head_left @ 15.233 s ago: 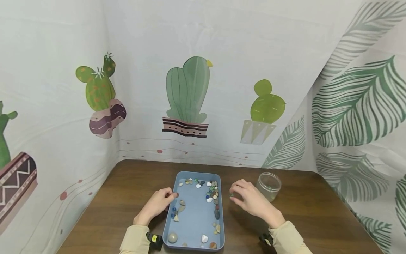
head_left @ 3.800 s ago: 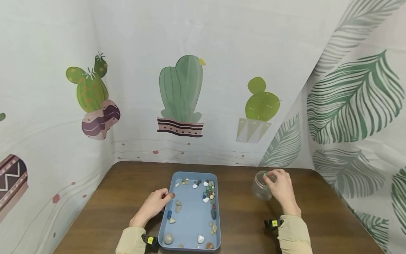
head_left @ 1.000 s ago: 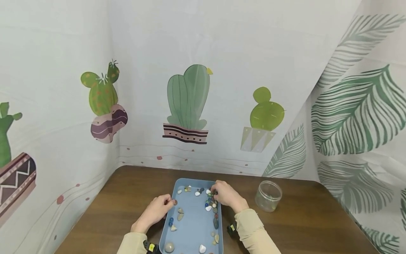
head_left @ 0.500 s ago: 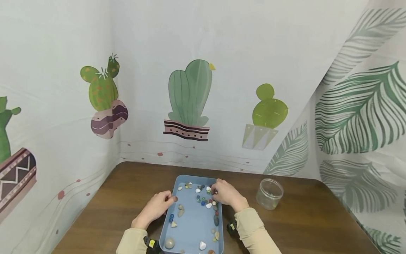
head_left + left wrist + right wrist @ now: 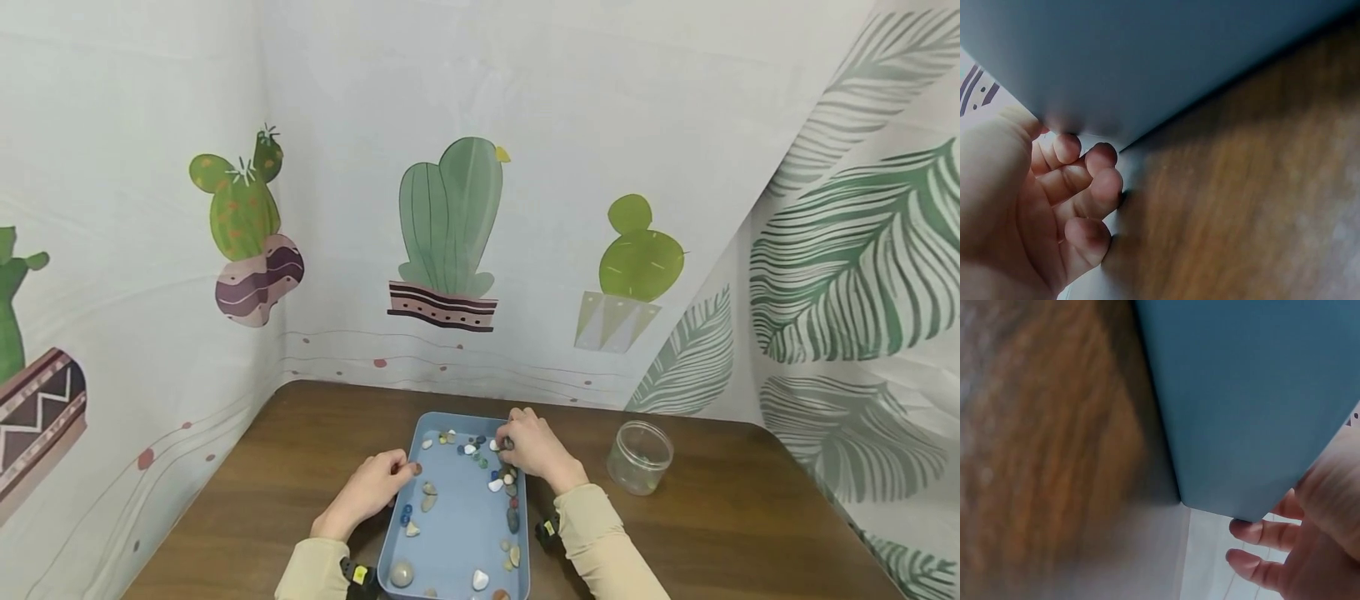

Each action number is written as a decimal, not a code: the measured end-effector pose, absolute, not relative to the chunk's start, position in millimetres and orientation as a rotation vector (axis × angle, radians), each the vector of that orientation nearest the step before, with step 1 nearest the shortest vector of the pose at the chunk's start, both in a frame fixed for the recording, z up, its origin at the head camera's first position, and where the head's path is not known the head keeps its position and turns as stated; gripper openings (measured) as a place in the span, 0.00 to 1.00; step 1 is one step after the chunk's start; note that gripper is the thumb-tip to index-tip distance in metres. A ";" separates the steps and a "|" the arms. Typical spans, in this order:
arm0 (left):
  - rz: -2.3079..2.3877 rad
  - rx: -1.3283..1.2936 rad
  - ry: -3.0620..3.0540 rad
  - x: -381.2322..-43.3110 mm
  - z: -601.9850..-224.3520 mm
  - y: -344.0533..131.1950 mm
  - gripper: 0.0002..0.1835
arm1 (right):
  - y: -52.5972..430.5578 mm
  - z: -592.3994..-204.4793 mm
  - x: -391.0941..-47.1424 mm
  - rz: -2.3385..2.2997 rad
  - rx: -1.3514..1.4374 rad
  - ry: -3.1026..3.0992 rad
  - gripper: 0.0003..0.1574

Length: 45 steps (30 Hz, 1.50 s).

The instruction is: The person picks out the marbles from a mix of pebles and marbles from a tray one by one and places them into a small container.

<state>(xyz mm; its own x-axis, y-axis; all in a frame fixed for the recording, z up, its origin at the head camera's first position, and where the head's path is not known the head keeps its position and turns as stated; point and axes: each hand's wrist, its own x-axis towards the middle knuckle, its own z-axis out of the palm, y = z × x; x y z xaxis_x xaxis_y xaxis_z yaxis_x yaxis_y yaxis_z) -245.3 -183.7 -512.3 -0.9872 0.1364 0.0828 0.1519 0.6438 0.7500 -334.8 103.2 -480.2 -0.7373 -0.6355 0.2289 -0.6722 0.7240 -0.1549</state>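
One tray (image 5: pixel 461 533), bottom centre.
Left hand (image 5: pixel 370 490) grips its left side; hold of bent right hand (image 5: pixel 534 447) I cannot tell.

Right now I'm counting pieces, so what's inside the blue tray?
Inside the tray: stones, blue and green marbles. The right hand, near the far right corner, hides whatever lies beneath.

A brown wood-grained tabletop (image 5: pixel 735 517) meets pale hanging cloth (image 5: pixel 547 75) printed with green cacti (image 5: pixel 450 225) and large striped leaves (image 5: pixel 855 258).

no readable text, no legible numbers
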 end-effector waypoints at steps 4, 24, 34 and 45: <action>-1.300 -0.242 -2.829 -244.9 -512.2 -182.3 0.18 | 104.4 -479.6 -332.9 0.315 1.070 -2.782 0.05; -1.315 -0.244 -2.834 -246.4 -513.7 -182.0 0.17 | 124.4 -461.1 -323.2 0.634 1.058 -2.773 0.08; -1.344 -0.228 -2.824 -242.9 -508.4 -185.7 0.17 | 161.4 -447.4 -321.3 0.735 0.889 -2.687 0.10; -1.347 -0.233 -2.834 -243.5 -509.1 -184.2 0.17 | 228.4 -422.6 -308.9 0.732 0.623 -2.640 0.07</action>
<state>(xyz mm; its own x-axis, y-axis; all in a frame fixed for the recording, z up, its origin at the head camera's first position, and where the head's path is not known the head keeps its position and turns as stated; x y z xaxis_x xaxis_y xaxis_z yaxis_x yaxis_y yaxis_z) -243.5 -184.2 -509.1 -0.9890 0.1353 0.0593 0.1314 0.6225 0.7715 -308.9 228.4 -422.6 -0.8496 -0.3207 0.4187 -0.4905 0.7721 -0.4041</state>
